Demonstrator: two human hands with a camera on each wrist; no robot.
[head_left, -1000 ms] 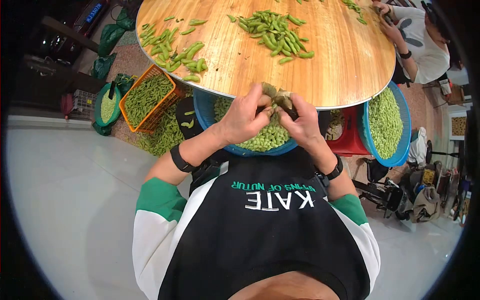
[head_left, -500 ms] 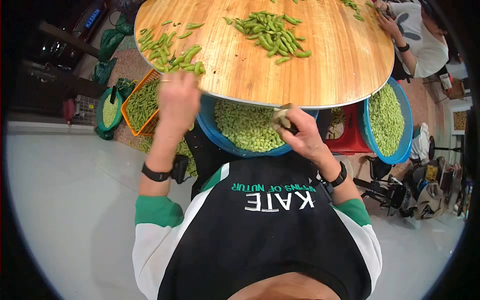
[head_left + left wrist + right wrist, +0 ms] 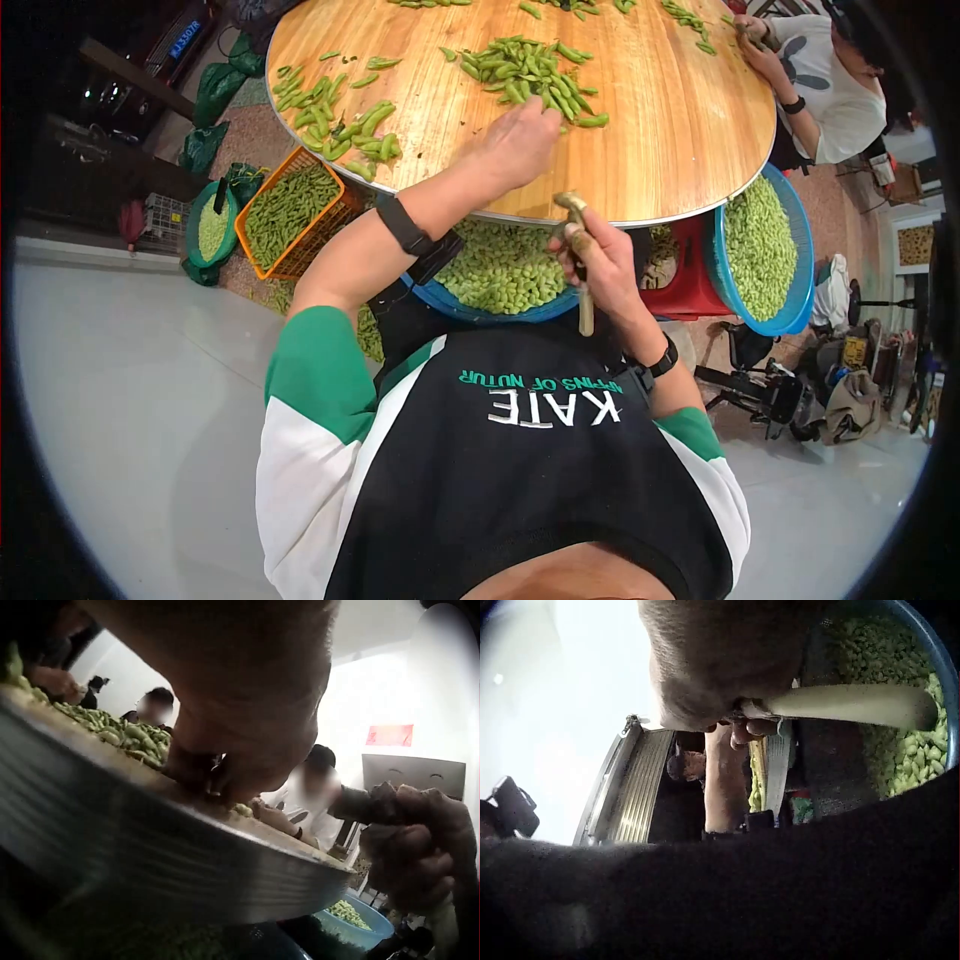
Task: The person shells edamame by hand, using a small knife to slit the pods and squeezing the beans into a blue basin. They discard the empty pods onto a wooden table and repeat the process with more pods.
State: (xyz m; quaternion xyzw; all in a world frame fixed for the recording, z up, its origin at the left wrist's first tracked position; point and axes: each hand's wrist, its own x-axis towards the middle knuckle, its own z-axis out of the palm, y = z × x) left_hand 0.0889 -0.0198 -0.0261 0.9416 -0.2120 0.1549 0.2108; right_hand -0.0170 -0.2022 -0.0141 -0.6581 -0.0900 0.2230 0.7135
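Observation:
My left hand (image 3: 518,142) reaches over the round wooden table (image 3: 650,150), its fingertips at the near edge of a pile of green soybean pods (image 3: 520,65). In the left wrist view its fingers bend down to the tabletop beside a pod (image 3: 241,810); whether they pinch one I cannot tell. Just off the table's near edge, my right hand (image 3: 606,262) grips a slim tool with a pale, flat handle (image 3: 586,312) pointing back toward my body. The fist hides the tool's other end. Below lies a blue basket (image 3: 475,318) of shelled green beans (image 3: 505,275).
More pods (image 3: 325,115) lie on the table's left side. An orange crate (image 3: 325,215) of pods stands on the floor at left. At right are a red stool (image 3: 695,265) and another blue basket (image 3: 808,285) of beans. Another person (image 3: 835,95) sits across the table.
Both hands were together over the basket, then parted. My left hand swung left to the table edge, then moved right and forward to the middle pile. The right hand turned, bringing the pale handle into view.

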